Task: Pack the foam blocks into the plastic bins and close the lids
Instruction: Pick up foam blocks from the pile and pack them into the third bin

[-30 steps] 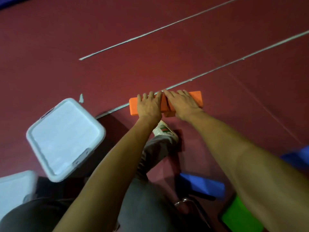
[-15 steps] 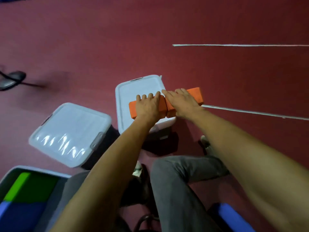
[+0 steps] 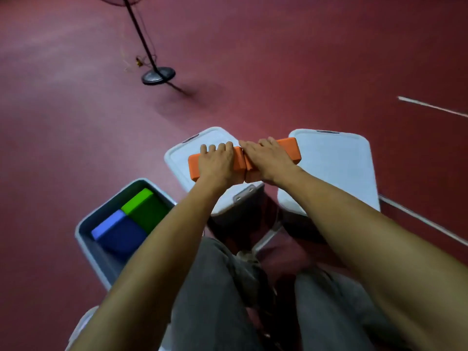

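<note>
Left hand (image 3: 216,164) grips left orange block (image 3: 194,166), right hand (image 3: 269,160) grips right orange block (image 3: 291,148), fingers (image 3: 222,148) curled over the far edges. Blocks abut end to end over a lidded bin (image 3: 181,154).

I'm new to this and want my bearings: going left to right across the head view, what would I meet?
Blue block → green block → left hand, gripping the left orange block → right hand, gripping the right orange block → closed bin.

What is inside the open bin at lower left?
A green foam block and a blue foam block lie side by side in the open bin. The left forearm covers its near side; anything there is hidden.
</note>
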`<state>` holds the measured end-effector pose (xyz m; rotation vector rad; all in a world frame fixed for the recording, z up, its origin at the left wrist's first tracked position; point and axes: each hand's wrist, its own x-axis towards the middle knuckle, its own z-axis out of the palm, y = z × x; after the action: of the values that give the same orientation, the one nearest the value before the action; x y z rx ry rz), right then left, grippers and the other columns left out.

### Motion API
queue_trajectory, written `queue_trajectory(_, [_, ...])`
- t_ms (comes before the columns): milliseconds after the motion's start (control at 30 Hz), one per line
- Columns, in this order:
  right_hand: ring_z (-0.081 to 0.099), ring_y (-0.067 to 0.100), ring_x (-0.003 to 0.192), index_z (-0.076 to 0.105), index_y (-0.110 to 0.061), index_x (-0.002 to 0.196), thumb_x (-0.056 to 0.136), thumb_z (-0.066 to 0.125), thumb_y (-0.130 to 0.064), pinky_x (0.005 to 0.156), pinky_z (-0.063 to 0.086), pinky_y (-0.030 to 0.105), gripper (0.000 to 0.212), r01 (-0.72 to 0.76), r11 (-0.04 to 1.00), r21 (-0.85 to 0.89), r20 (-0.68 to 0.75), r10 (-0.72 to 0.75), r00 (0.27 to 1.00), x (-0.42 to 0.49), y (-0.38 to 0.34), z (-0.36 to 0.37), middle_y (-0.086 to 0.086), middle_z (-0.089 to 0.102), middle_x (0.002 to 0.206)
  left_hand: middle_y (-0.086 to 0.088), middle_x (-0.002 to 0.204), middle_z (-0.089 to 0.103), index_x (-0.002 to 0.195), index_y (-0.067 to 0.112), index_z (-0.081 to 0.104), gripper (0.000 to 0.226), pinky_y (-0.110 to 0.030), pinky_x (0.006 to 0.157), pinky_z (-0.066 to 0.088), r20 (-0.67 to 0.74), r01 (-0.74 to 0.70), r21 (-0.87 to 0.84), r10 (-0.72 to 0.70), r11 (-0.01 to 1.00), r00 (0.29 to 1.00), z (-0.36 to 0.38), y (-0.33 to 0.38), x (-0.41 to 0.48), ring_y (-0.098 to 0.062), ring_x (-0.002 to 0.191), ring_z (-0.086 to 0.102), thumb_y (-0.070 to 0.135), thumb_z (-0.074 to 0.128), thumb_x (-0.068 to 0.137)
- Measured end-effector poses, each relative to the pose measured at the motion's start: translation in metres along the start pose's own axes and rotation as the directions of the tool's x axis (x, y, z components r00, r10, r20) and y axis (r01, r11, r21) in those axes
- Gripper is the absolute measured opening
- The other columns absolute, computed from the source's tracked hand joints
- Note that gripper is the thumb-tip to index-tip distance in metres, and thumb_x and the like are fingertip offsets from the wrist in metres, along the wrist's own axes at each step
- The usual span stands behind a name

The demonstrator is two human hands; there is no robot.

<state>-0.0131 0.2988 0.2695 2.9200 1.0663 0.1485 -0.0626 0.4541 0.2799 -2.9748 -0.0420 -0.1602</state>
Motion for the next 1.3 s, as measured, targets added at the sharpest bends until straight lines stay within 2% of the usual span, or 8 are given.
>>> queue_trajectory(133, [0.047,0.034,0.125,0.024,-0.018,0.151,0.084,0.07,-0.039,0.112,0.029,0.051,0.084,0.083,0.996,-0.019,-0.07,-0.085,0.994,0.054,-0.068,0.01,0.003,0.046,0.147,-0.005,0.117,0.061,0.122,0.014,0.048,0.059,-0.044,0.102,0.038,-0.027,0.106,0.089,-0.104,0.99,0.994,0.011,-0.077,-0.024,-0.031,0.107,0.058,0.033,0.069,0.07])
queue_trajectory(200, [0.047,0.035,0.125,0.024,-0.017,0.151,0.087,0.069,-0.038,0.111,0.03,0.051,0.081,0.14,0.99,-0.025,-0.084,-0.142,0.986,0.075,-0.101,0.016,0.004,0.045,0.147,-0.008,0.116,0.061,0.124,0.013,0.048,0.062,-0.043,0.1,0.038,0.002,0.159,0.112,-0.161,0.981,0.987,0.018,-0.11,-0.039,-0.033,0.105,0.057,0.025,0.067,0.066])
queue_trajectory(367, [0.048,0.035,0.124,0.024,-0.015,0.151,0.087,0.066,-0.041,0.11,0.032,0.051,0.081,0.301,0.953,-0.026,-0.044,-0.302,0.952,0.12,-0.179,0.024,0.005,0.046,0.146,-0.01,0.121,0.059,0.132,0.01,0.047,0.075,-0.045,0.104,0.035,0.033,0.246,0.134,-0.253,0.96,0.967,0.045,-0.188,-0.072,-0.034,0.107,0.056,0.039,0.072,0.068])
queue_trajectory(467, [0.045,0.035,0.127,0.02,-0.014,0.153,0.089,0.06,-0.026,0.111,0.029,0.05,0.077,0.402,0.915,-0.036,-0.025,-0.403,0.915,0.143,-0.219,0.029,0.006,0.04,0.151,-0.009,0.121,0.061,0.133,0.01,0.048,0.078,-0.046,0.103,0.036,0.037,0.325,0.135,-0.333,0.936,0.942,0.062,-0.227,-0.09,-0.034,0.106,0.058,0.048,0.072,0.069])
queue_trajectory(733, [0.041,0.033,0.132,0.018,-0.014,0.155,0.087,0.057,-0.031,0.111,0.03,0.048,0.08,0.607,0.795,-0.007,0.091,-0.604,0.792,0.212,-0.307,0.064,0.006,0.036,0.155,-0.009,0.125,0.059,0.133,0.013,0.045,0.077,-0.043,0.096,0.038,0.155,0.483,0.12,-0.497,0.868,0.854,0.103,-0.307,-0.128,-0.032,0.109,0.056,0.033,0.071,0.063])
queue_trajectory(900, [0.044,0.032,0.128,0.013,-0.013,0.157,0.089,0.058,-0.03,0.109,0.033,0.045,0.083,0.665,0.746,-0.025,0.157,-0.654,0.74,0.242,-0.335,0.109,0.002,0.034,0.155,-0.007,0.125,0.058,0.136,0.014,0.043,0.08,-0.041,0.089,0.047,0.294,0.498,0.115,-0.508,0.86,0.81,0.147,-0.343,-0.141,-0.03,0.111,0.059,0.035,0.077,0.066])
queue_trajectory(1100, [0.041,0.035,0.13,0.006,-0.008,0.157,0.096,0.043,-0.018,0.108,0.033,0.048,0.073,0.697,0.714,-0.065,0.22,-0.671,0.708,0.248,-0.343,0.171,0.007,0.027,0.159,-0.006,0.13,0.055,0.139,0.014,0.04,0.071,-0.037,0.075,0.041,0.379,0.478,0.107,-0.48,0.872,0.791,0.206,-0.354,-0.145,-0.03,0.115,0.058,0.035,0.071,0.079])
queue_trajectory(1300, [0.039,0.039,0.131,0.005,-0.008,0.157,0.096,0.048,-0.023,0.109,0.032,0.049,0.076,0.713,0.697,-0.075,0.235,-0.683,0.692,0.269,-0.354,0.215,0.01,0.027,0.158,-0.007,0.132,0.054,0.139,0.013,0.039,0.072,-0.041,0.092,0.044,0.42,0.484,0.04,-0.455,0.874,0.785,0.263,-0.363,-0.128,-0.03,0.118,0.055,0.032,0.074,0.08])
